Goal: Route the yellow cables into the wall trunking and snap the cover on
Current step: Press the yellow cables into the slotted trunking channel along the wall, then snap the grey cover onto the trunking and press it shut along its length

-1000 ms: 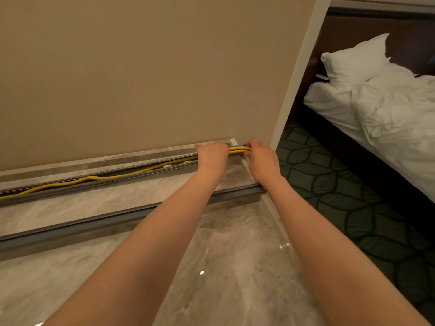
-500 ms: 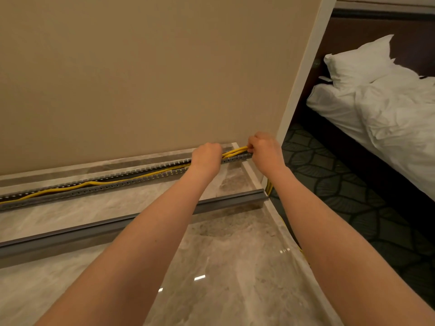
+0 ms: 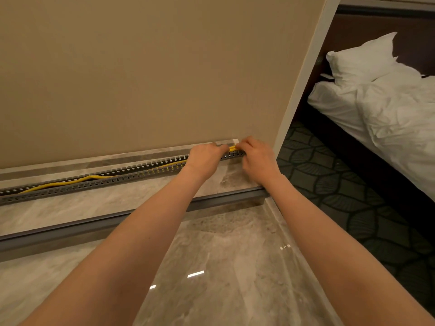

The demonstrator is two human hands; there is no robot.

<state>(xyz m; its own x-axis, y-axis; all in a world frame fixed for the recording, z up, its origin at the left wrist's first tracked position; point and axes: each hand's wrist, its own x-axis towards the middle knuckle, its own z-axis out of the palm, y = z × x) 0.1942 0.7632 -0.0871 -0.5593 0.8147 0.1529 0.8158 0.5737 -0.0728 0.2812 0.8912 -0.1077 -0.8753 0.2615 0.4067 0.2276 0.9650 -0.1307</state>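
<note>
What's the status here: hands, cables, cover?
Left hand and right hand pinching yellow cables at slotted trunking right end. Cables lying in channel. Grey cover off, lying on marble ledge. Nothing blocking.

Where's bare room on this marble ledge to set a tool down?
Free: the marble strip between the slotted trunking and the loose grey cover, left of the forearms, and the glossy slab nearer the camera. Crowded: the trunking's right end, where left hand and right hand work the yellow cables.

Left hand (image 3: 204, 158) and right hand (image 3: 257, 156) pinching yellow cables (image 3: 70, 181) over slotted trunking (image 3: 131, 177); cover (image 3: 94, 228) lying apart
</note>
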